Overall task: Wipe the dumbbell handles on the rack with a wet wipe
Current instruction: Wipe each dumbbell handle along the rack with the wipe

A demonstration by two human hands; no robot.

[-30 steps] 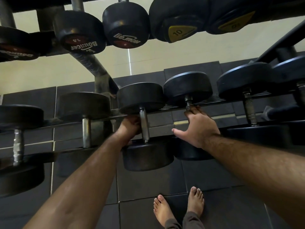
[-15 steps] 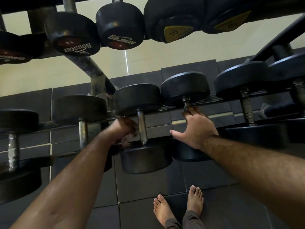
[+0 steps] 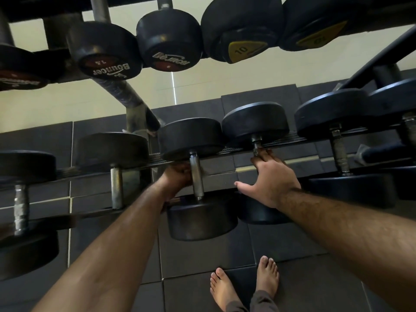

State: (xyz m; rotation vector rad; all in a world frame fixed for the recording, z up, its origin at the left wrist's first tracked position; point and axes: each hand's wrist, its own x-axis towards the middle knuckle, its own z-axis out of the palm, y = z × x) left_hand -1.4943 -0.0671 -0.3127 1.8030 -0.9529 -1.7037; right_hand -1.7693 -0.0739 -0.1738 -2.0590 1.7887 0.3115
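Matt black rubber on the dumbbell heads (image 3: 191, 136), faintly sheened along the rims; knurled grey metal on the handle (image 3: 196, 176) below, rough in its crosshatch and dully glinting. Left of that handle, duller, spotted metal on a thinner handle (image 3: 21, 206), looking worn or corroded. Beneath the handle, matt dark floor tiles (image 3: 202, 255) of rubbery look with pale seams; above it, glossy red and yellow labels on the upper dumbbells (image 3: 103, 52).
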